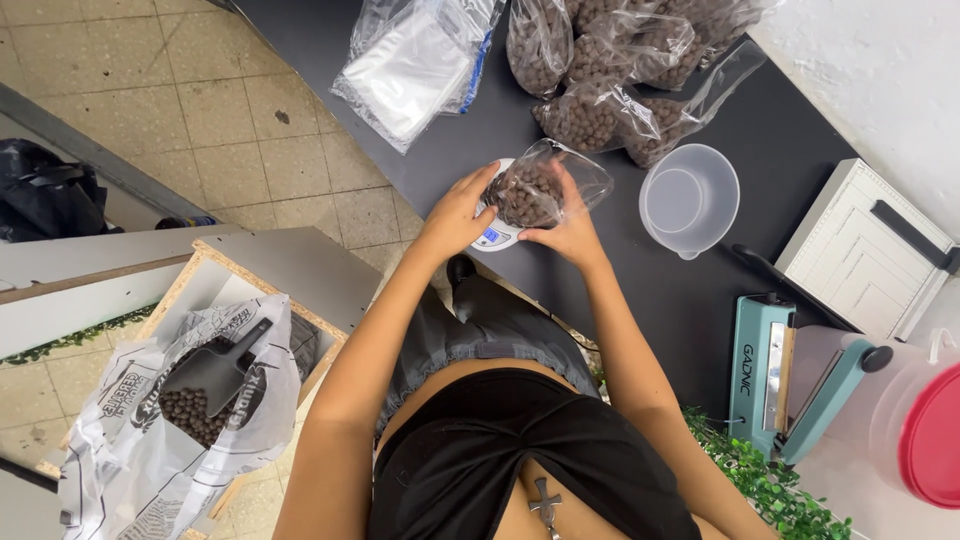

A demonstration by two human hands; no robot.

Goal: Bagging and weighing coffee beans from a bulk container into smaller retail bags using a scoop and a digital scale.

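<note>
Weighing step in hand, by the look of it: a small clear bag of brown pellets [530,192] sits on a small white digital scale [497,232] near the left edge of the dark table [790,130]. Left hand [458,212] cups the bag's left side, fingers curved and lightly spread against the plastic; right hand [570,225] holds the right side from below, thumb and fingers pressed to the bag, bag mouth open toward the far right. Filled pellet bags [600,90] are piled at the far side, a stack of empty clear bags [415,60] far left, an empty clear measuring jug [688,198] just right of the scale. Teal heat sealer [785,375] near right, paper trimmer [870,250] beyond it. Big open sack of pellets with a black scoop [215,370] on the floor-side box, near left. Judgement: next move calls for letting go so the reading settles, then adjusting fill; hand pressure would skew the weight.
</note>
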